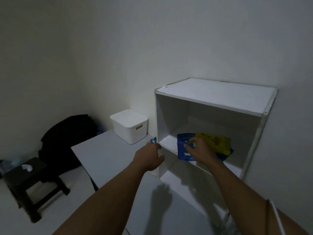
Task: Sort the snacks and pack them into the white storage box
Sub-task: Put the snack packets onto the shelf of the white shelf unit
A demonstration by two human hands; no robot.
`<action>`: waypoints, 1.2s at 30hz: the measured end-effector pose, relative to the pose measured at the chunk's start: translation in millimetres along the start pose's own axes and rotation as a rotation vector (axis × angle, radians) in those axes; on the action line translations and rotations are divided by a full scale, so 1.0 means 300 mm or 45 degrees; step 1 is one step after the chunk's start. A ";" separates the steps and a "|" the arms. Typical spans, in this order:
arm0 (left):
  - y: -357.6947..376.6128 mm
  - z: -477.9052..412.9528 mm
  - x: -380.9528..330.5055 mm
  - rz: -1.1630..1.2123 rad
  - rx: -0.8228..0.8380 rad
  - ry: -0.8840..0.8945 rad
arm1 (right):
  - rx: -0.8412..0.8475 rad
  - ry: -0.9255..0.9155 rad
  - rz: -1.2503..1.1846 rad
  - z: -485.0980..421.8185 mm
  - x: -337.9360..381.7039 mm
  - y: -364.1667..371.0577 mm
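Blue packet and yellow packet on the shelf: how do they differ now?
The right hand grips the blue packet; no hand grips the yellow packet. The blue packet is in front, at the shelf edge; the yellow packet lies behind it, further right. The blue packet shows white lettering; the yellow packet shows none that I can read. Both are on one shelf.

Two hands (149,157) (201,152), at least three snack packets (183,150) (215,141) (153,141), one white storage box (129,127), one shelf unit (213,97)

Dim, bluish, soft view, bent at the edges; dark shadows lie on the low shelf (174,178), the stool (25,180) blurred.
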State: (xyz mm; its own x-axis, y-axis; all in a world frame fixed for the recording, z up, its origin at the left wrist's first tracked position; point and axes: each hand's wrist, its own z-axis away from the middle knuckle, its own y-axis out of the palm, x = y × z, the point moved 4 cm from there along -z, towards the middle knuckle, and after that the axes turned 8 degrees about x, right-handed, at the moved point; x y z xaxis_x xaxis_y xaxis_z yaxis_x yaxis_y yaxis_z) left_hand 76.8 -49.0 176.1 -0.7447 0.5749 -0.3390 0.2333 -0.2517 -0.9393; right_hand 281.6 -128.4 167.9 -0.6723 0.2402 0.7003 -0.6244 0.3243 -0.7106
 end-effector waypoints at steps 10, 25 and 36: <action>0.138 -0.323 -0.239 0.101 0.098 0.438 | -0.195 0.317 0.118 -0.046 -0.193 -0.144; 0.374 -0.649 -0.145 0.102 0.031 0.671 | -0.006 0.613 0.679 -0.221 -0.251 -0.028; 0.386 -0.656 -0.145 0.042 0.046 1.083 | -0.071 0.927 0.719 -0.192 -0.317 -0.057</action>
State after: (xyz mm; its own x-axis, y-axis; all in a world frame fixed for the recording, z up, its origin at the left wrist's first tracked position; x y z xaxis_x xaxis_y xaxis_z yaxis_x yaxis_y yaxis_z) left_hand 259.2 50.1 71.7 -0.0114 0.9525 -0.3045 0.2159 -0.2950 -0.9308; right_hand 379.2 -104.2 117.4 -0.4432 0.8864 0.1339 -0.2467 0.0229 -0.9688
